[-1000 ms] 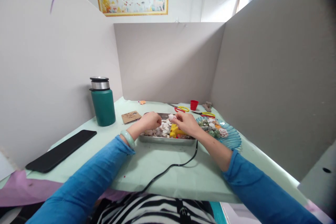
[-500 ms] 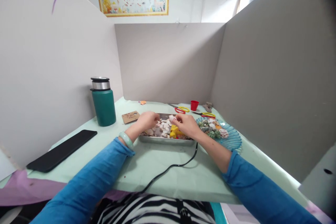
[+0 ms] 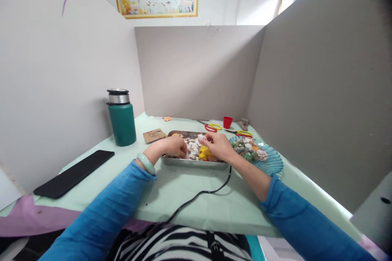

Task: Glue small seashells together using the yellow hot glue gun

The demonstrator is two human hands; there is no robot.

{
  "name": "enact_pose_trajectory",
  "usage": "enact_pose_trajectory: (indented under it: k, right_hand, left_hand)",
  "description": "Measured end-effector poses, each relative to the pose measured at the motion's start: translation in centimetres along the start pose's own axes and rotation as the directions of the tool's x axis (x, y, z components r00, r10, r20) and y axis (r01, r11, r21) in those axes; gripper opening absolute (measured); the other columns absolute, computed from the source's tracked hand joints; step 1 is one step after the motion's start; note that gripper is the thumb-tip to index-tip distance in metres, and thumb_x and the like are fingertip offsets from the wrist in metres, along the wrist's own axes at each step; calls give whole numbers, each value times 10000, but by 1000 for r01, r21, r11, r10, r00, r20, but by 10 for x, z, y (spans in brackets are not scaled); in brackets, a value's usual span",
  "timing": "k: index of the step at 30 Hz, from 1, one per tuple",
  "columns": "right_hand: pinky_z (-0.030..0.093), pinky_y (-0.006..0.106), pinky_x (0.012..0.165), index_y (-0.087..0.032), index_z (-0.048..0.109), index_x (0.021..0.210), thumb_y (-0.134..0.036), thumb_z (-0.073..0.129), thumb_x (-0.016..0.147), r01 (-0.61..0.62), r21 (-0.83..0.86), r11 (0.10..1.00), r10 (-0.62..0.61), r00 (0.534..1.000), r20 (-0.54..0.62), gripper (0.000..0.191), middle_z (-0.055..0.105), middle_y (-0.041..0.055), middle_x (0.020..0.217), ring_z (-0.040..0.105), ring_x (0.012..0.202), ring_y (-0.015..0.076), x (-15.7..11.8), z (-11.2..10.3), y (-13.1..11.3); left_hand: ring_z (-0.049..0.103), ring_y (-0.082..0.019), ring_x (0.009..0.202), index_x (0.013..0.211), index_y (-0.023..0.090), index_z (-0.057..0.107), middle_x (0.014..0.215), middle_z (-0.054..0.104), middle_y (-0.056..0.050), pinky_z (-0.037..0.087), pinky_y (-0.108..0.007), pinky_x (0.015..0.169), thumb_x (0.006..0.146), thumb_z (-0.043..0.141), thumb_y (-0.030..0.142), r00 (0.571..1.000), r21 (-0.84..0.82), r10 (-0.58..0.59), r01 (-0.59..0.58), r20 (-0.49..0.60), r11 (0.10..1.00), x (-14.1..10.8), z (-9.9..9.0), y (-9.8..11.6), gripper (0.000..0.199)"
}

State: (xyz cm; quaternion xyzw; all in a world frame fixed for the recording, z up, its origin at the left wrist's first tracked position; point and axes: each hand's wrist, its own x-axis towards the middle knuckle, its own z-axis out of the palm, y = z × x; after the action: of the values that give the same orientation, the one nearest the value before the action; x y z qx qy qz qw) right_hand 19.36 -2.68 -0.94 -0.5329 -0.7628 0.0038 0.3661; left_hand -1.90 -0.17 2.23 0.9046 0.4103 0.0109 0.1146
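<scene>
Pinching shell (image 3: pixel 201 137) between nearly closed fingers of right hand (image 3: pixel 219 146), above tray (image 3: pixel 197 164) toward its 1 o'clock. Holding left hand (image 3: pixel 173 146) over tray's 9 o'clock side, with fingers curled down; cannot tell whether gripping anything. Near plate (image 3: pixel 272 164) at 3 o'clock; well apart from bottle (image 3: pixel 122 124) at 9.

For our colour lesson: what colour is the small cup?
The small cup is red, showing best in the head view.
</scene>
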Motion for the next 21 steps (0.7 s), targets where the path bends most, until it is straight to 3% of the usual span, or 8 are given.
enact_pose_trajectory:
  k: [4,6,9,11,14,17,21]
  right_hand:
    - [306,240,576,-185,612,709,-394,517,821,1,-9,1000,-1,1000,8,256,638,22,668,533,623,139,-1,0,0]
    - [307,242,578,-185,614,708,-395,515,822,0,-18,1000,0,1000,7,259,638,23,664,534,622,141,-1,1,0]
    - [311,244,584,-185,615,708,-397,510,826,9,-21,1000,-9,1000,3,264,644,26,671,539,631,145,0,1,0]
    - [311,244,586,-186,612,707,-392,511,826,17,-19,1000,-17,1000,2,258,647,24,676,542,636,145,0,1,0]
    - [308,244,582,-185,609,708,-387,514,824,13,-17,1000,-13,1000,4,251,646,23,678,539,633,144,0,1,0]
    - [305,246,578,-184,610,711,-393,516,823,19,-15,1000,-19,1000,10,255,648,23,687,538,631,141,0,2,0]
    - [302,244,573,-191,607,714,-404,517,825,22,-18,1000,-21,1000,17,256,651,13,683,543,628,138,-1,2,-1]
  left_hand:
    - [594,-138,644,743,249,731,692,689,3,404,-197,594,625,629,272,1000,11,-15,15,-3,1000,4,4,-4,157]
    - [595,-153,665,742,227,726,717,693,-25,410,-216,619,660,593,249,990,100,-47,60,-133,993,7,4,-5,157]
    - [606,-178,759,807,222,726,816,706,-61,413,-238,681,725,516,213,928,185,-88,164,-361,969,10,3,-8,225]
    - [611,-184,812,829,244,729,862,710,-51,410,-242,714,735,502,194,945,220,-46,123,-325,968,10,3,-8,251]
    - [618,-206,826,808,260,734,847,711,-47,413,-268,728,724,534,219,989,287,20,24,-148,958,9,6,-2,221]
    - [625,-245,791,776,216,726,775,699,-92,425,-315,741,698,599,314,990,350,-71,110,-122,930,10,11,10,179]
    - [624,-279,858,840,192,720,847,696,-134,429,-361,780,693,589,253,981,387,-166,193,-103,902,13,15,19,206]
